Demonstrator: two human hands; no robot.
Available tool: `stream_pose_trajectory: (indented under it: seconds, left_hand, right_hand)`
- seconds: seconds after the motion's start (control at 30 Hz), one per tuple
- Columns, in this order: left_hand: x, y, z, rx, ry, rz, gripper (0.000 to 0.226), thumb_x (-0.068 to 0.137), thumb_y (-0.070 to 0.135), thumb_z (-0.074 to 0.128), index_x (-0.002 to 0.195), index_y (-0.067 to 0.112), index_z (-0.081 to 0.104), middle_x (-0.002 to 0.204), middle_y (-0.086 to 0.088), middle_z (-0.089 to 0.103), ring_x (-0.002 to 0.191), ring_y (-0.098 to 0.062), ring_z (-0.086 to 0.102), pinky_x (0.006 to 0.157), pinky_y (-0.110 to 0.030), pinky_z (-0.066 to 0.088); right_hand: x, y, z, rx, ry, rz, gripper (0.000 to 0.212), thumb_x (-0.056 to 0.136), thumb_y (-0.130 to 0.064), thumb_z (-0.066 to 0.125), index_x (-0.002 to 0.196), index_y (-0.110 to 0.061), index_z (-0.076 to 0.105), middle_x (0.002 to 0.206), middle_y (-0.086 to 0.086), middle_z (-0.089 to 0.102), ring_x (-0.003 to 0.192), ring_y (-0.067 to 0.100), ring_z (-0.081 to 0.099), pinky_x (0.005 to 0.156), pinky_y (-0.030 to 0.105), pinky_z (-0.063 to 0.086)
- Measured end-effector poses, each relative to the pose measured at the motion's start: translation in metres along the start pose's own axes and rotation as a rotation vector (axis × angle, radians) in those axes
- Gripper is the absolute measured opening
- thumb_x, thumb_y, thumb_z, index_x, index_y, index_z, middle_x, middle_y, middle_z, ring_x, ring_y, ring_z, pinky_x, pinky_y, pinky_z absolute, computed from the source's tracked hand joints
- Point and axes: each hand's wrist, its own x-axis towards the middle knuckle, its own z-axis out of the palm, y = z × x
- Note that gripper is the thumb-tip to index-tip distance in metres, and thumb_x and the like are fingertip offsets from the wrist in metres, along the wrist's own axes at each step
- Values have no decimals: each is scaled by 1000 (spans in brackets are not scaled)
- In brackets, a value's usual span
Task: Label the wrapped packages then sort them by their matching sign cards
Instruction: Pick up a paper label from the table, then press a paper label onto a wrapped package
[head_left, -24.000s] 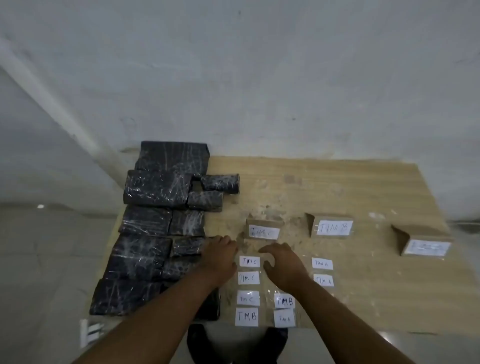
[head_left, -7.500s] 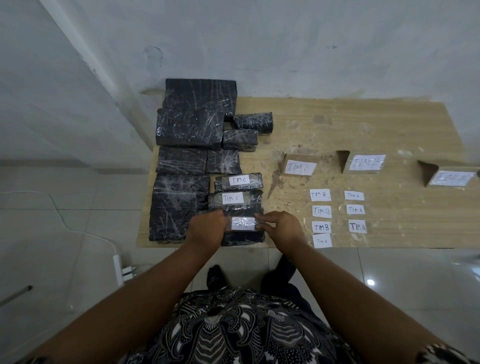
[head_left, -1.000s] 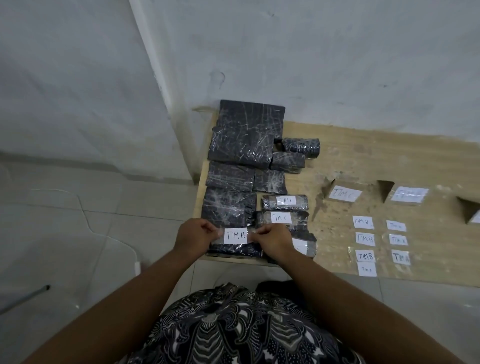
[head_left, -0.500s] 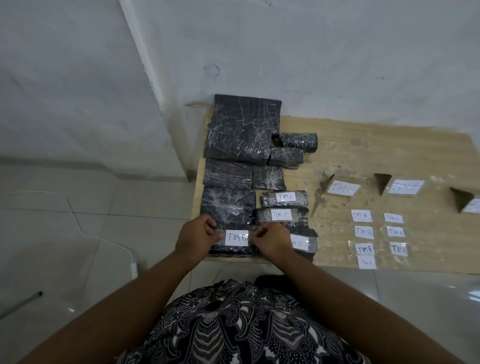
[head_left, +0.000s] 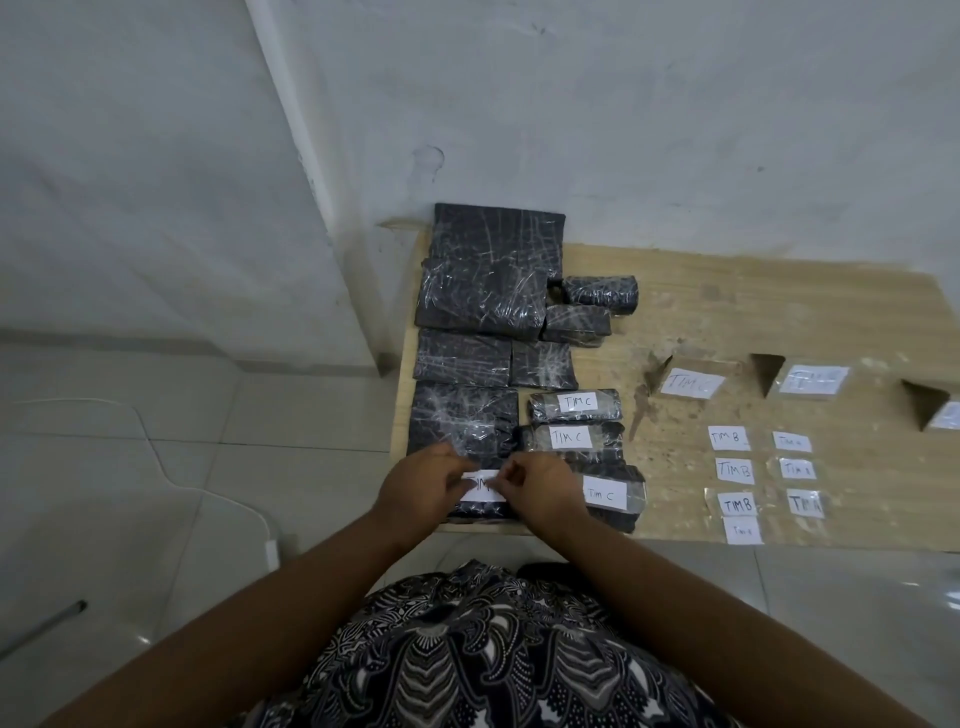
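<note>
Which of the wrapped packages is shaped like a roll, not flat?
The small roll-shaped package at the far end, right of the big flat package; the others are flat.

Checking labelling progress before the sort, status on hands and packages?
Left hand and right hand pressing a label onto the near-edge package. Three packages read TIM C. Nothing in the way.

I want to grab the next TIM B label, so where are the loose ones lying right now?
In the head view the loose TIM B labels lie in a column on the table, right of the labelled packages, below the TIM C sign card.
</note>
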Motion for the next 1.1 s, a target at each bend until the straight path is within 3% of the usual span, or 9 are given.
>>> stream_pose_trajectory:
  seconds: [0.17, 0.37, 0.5, 0.73, 0.87, 1.03, 1.1]
  left_hand:
    - [-2, -13, 11, 126, -91, -72, 38, 101, 39, 63, 139, 38, 63, 100, 4, 47, 96, -18, 55, 70, -29, 33]
    - [-9, -23, 10, 188, -59, -80, 35, 102, 47, 57, 134, 38, 67, 102, 2, 55, 91, -16, 51, 66, -32, 41]
    - [-14, -18, 7, 231, -53, -71, 32, 104, 40, 55, 134, 38, 67, 102, 0, 57, 94, -21, 56, 67, -35, 50]
    - [-30, -5, -5, 188, 86, -72, 21, 95, 27, 66, 115, 31, 72, 90, 8, 56, 85, -18, 57, 59, -30, 40]
    - [-32, 12, -2, 101, 145, -43, 25, 100, 24, 58, 122, 27, 69, 99, 8, 61, 90, -15, 57, 65, -30, 46]
    - [-17, 44, 7, -15, 100, 21, 29, 99, 26, 61, 127, 29, 69, 99, 15, 57, 90, -6, 52, 74, -27, 46]
    - [-7, 60, 12, -43, 68, 61, 29, 100, 25, 60, 126, 29, 69, 100, 13, 57, 92, -8, 54, 77, -31, 48]
  right_hand:
    - [3, 4, -1, -87, -67, 53, 31, 87, -50, 82, 74, -29, 65, 74, -12, 67, 67, 2, 61, 56, 23, 44]
    - [2, 16, -4, -60, -27, 125, 33, 87, -46, 85, 70, -24, 66, 73, -4, 73, 69, 12, 70, 66, 33, 60]
    - [3, 19, -3, -95, -70, 120, 22, 97, -37, 76, 84, -19, 77, 82, 0, 78, 74, 15, 74, 70, 38, 66]
    - [-8, 36, -19, 133, 12, 23, 14, 100, -16, 66, 90, -26, 70, 85, -7, 74, 78, 9, 69, 72, 23, 58]
    - [-16, 47, -28, 255, 110, 43, 12, 100, -15, 66, 92, -22, 72, 87, -12, 72, 79, 1, 64, 64, 7, 44]
    - [-27, 69, -48, 374, 199, 99, 11, 100, -18, 68, 92, -24, 71, 84, -11, 73, 75, 9, 66, 62, 16, 48]
    - [-31, 85, -57, 398, 243, 121, 8, 99, -19, 69, 94, -24, 73, 83, -11, 72, 75, 7, 65, 63, 11, 46]
